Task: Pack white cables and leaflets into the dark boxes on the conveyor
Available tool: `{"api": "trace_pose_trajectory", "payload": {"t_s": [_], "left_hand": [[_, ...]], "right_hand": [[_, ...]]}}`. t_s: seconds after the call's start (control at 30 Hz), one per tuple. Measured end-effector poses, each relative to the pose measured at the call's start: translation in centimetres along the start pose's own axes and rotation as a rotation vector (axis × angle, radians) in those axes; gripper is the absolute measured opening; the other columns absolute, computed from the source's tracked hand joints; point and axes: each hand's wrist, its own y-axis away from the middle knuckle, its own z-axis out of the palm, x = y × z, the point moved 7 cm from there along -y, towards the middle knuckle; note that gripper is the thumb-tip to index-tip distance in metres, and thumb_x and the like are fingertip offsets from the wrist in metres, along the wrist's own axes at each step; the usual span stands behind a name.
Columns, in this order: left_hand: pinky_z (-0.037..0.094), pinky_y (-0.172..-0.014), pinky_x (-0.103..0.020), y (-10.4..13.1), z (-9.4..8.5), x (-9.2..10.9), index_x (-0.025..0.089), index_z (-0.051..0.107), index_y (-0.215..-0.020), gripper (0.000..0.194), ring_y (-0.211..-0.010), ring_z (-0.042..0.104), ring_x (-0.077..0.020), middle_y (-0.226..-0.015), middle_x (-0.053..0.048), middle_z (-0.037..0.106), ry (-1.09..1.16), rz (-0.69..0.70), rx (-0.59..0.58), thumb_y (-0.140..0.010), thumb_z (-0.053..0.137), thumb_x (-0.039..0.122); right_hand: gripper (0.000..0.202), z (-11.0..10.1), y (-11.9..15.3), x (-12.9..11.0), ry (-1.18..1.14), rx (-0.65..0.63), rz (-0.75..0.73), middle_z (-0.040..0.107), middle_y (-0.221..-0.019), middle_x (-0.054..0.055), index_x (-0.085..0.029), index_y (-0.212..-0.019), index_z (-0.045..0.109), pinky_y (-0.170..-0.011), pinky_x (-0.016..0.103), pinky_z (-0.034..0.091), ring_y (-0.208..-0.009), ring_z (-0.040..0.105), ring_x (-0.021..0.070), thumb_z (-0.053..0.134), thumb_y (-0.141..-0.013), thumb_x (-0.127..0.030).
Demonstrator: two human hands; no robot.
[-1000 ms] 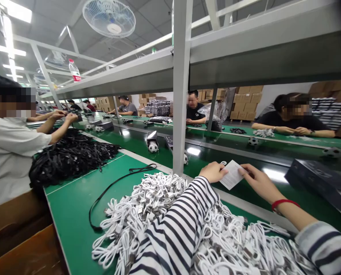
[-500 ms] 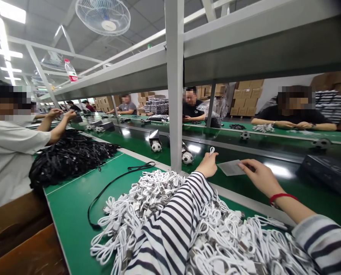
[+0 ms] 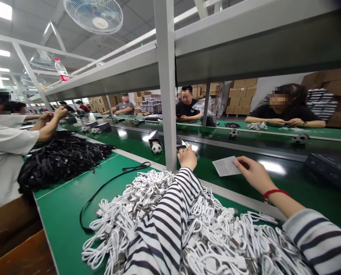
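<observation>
My left hand point(image 3: 187, 157) reaches over the belt just right of the grey post, its fingers closed on a white USB cable of which only a bit shows at the fingertips. It is right by a dark open box point(image 3: 181, 143) that the post and hand partly hide. Between the thumb and fingers of my right hand point(image 3: 252, 172) is a flat printed white leaflet point(image 3: 225, 166), held over the belt. Under my left forearm spreads a big heap of coiled white USB cables point(image 3: 150, 191). A small football-patterned ball point(image 3: 156, 148) sits at another box's open end, left of the post.
The grey post point(image 3: 167, 95) rises at the belt's near edge and carries an overhead shelf point(image 3: 116, 76). A black strap point(image 3: 101, 187) and a pile of black straps point(image 3: 61, 164) lie leftward. Co-workers sit across the belt and at left. A dark box point(image 3: 328, 172) lies at right.
My left hand has moved left with the cable, from beside the leaflet to the box near the post. My right hand still holds the leaflet, now turned to show its print. The view has shifted slightly.
</observation>
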Motion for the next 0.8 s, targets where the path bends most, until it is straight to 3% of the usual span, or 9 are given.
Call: {"api": "trace_pose_trajectory", "payload": {"t_s": [0.17,0.37,0.53,0.67,0.73,0.8], "left_hand": [[0.026,-0.097,-0.044,-0.3,1.7,-1.4,0.022,0.041,-0.125,0.037,-0.114,0.034,-0.0275,-0.122,-0.009,0.050,0.009,-0.075,-0.074,-0.090,0.031,0.031],[0.016,-0.101,-0.049,-0.1,2.5,-1.3,0.021,0.046,-0.122,0.040,-0.129,0.014,-0.0285,-0.144,-0.011,0.019,-0.001,-0.165,-0.180,-0.090,0.028,0.036],[0.020,-0.100,-0.045,0.1,1.5,0.5,0.023,0.055,-0.110,0.033,-0.121,0.029,-0.0252,-0.132,-0.006,0.041,0.065,-0.019,-0.127,-0.090,0.029,0.029],[0.027,-0.099,-0.037,-0.2,-0.6,0.9,0.025,0.051,-0.114,0.033,-0.116,0.037,-0.0217,-0.121,-0.005,0.049,0.273,-0.030,0.064,-0.092,0.027,0.027],[0.033,-0.093,-0.031,-0.4,-1.8,1.2,0.023,0.049,-0.114,0.036,-0.106,0.047,-0.0182,-0.117,-0.006,0.051,0.436,0.007,0.143,-0.095,0.020,0.030],[0.041,-0.081,-0.026,-0.3,-2.2,2.1,0.020,0.050,-0.110,0.040,-0.086,0.055,-0.0145,-0.105,-0.006,0.056,0.605,0.072,0.110,-0.095,0.014,0.033]], "right_hand": [[0.029,0.3,0.0,0.1,-0.022,-0.033,0.012,0.069,-0.080,0.003,-0.023,-0.087,0.062,-0.061,0.030,0.046,-0.071,0.062,0.0212,0.046,-0.082,-0.046],[0.029,0.2,-0.1,-0.2,-0.057,-0.019,-0.004,0.068,-0.080,0.004,-0.022,-0.086,0.061,-0.062,0.030,0.046,-0.070,0.061,0.0207,0.045,-0.082,-0.046],[0.029,-1.0,-0.1,-0.8,-0.035,0.119,-0.026,0.068,-0.086,0.005,-0.022,-0.090,0.063,-0.065,0.031,0.047,-0.075,0.062,0.0211,0.045,-0.083,-0.044],[0.030,-2.2,0.1,-1.8,0.003,0.251,-0.073,0.070,-0.092,0.006,-0.023,-0.093,0.067,-0.067,0.031,0.049,-0.078,0.063,0.0221,0.046,-0.083,-0.042],[0.030,-2.3,0.3,-2.4,0.011,0.258,-0.107,0.071,-0.094,0.004,-0.025,-0.096,0.068,-0.069,0.031,0.050,-0.081,0.065,0.0223,0.046,-0.084,-0.040],[0.028,-2.1,0.4,-3.0,0.031,0.247,-0.152,0.071,-0.096,0.002,-0.026,-0.098,0.069,-0.072,0.031,0.050,-0.086,0.065,0.0221,0.045,-0.085,-0.036]]}}
